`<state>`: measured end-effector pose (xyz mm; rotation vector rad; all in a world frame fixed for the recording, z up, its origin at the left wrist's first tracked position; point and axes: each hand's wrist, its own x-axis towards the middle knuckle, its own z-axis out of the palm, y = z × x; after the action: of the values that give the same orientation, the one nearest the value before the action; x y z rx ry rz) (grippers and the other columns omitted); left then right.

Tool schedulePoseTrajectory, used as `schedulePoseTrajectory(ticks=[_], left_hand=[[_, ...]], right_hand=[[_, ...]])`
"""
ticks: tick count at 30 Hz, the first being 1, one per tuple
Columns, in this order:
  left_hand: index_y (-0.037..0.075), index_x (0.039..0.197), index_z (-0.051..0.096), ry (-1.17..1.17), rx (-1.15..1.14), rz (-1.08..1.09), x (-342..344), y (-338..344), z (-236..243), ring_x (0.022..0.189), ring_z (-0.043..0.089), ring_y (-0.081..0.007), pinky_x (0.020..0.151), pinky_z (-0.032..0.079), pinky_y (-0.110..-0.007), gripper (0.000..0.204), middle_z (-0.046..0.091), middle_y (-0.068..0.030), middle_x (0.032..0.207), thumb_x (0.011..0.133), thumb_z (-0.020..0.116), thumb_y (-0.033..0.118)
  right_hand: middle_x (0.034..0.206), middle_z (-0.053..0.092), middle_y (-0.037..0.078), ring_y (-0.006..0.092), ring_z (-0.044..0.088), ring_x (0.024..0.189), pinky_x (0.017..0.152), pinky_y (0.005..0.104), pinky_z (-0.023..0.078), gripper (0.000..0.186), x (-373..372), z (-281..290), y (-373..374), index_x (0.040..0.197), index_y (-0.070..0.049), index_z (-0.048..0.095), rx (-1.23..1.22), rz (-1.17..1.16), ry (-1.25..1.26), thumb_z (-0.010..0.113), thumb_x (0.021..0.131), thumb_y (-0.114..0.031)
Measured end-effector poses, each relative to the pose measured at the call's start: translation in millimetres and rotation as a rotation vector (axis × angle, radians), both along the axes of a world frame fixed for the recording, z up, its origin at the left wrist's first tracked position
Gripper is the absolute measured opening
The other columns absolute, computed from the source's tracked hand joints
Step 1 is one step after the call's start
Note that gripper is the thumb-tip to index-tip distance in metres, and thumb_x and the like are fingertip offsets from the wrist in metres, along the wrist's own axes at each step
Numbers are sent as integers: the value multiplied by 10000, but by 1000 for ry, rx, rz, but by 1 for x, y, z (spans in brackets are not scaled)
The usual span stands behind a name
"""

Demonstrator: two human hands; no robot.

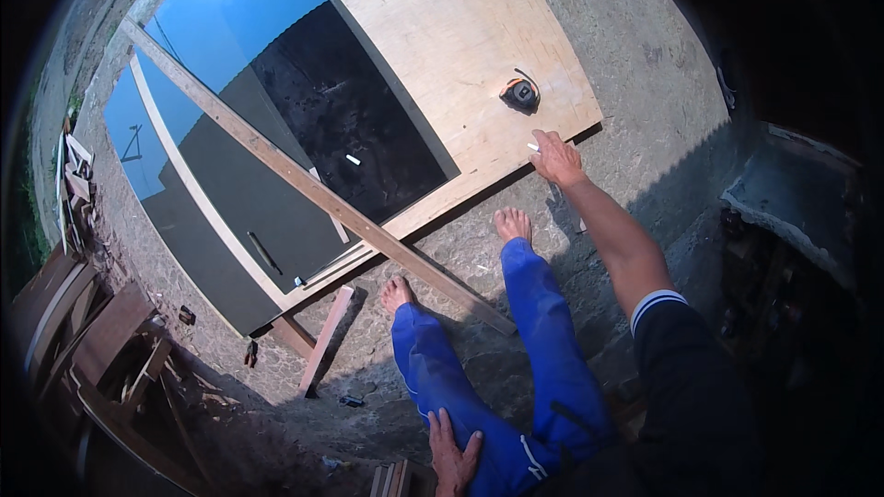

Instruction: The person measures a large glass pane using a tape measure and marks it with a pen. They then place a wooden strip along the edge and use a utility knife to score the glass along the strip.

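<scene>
My right hand (558, 160) is closed in a pinch on a short white stick that looks like chalk (533, 146), close to the near edge of a pale plywood sheet (442, 28). Just beyond it on the plywood sits a black and orange tape measure (521, 95). My left hand (451, 456) rests on the blue trouser leg with its fingers apart, holding nothing. To the left of the plywood lies a dark, reflective glass-like sheet (331, 83), with another small white stick (354, 160) on it.
A long wooden batten (249, 133) crosses the dark sheet diagonally and reaches the rough ground near my bare feet. A thinner strip (170, 147) lies left of it. Red-handled pliers (250, 353) and a short wood piece (327, 339) lie nearby. Scrap boards (115, 331) are piled left.
</scene>
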<state>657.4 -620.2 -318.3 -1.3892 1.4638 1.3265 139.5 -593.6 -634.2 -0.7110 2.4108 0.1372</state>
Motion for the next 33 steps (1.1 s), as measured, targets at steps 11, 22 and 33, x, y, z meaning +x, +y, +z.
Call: schedulePoseTrajectory(ticks=[11,22,33], left_hand=[[27,1550,367,-263,-52,-141,-61,64,-16,1458,321,-477,1207,282,-483,789,308,-328,1580,930,686,398],[17,1539,371,44,-305,564,-69,65,-4,1451,385,-415,1180,328,-452,666,355,-256,1590,1007,607,340],[0,1422,467,764,-285,1657,25,2,39,1203,550,-173,1020,455,-316,523,573,-90,1301,1095,432,407]], right_hand=[[1443,495,202,408,561,1289,1055,532,479,982,-132,-144,-56,1597,-347,208,182,61,-31,766,791,-290],[1227,604,260,390,619,1153,990,458,490,892,115,60,-23,1366,-1,425,-171,-46,-765,856,667,-350],[1219,507,205,370,620,1072,851,456,560,851,410,345,-54,1425,-74,399,-631,607,-774,865,751,-306]])
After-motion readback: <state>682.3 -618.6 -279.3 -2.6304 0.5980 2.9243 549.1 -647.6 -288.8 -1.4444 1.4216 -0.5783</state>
